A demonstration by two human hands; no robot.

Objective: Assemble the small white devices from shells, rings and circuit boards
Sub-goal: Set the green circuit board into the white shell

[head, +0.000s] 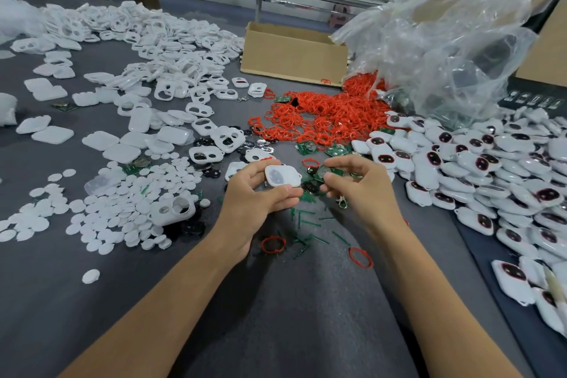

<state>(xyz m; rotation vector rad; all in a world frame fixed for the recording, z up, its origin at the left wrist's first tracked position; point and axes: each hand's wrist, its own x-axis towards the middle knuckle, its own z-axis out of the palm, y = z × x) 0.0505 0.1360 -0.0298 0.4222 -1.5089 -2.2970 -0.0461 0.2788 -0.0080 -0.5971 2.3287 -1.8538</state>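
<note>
My left hand grips a white shell between thumb and fingers, just above the grey table. Right beside it, my right hand pinches a green circuit board with a round coin cell on it. The two parts are close but apart. A heap of red rings lies behind my hands. White shells with two holes pile up at the back left. Assembled white devices with dark red windows fill the right side.
White round discs cover the table at the left. A cardboard box and a crumpled clear plastic bag stand at the back. Loose red rings and green board scraps lie near my wrists.
</note>
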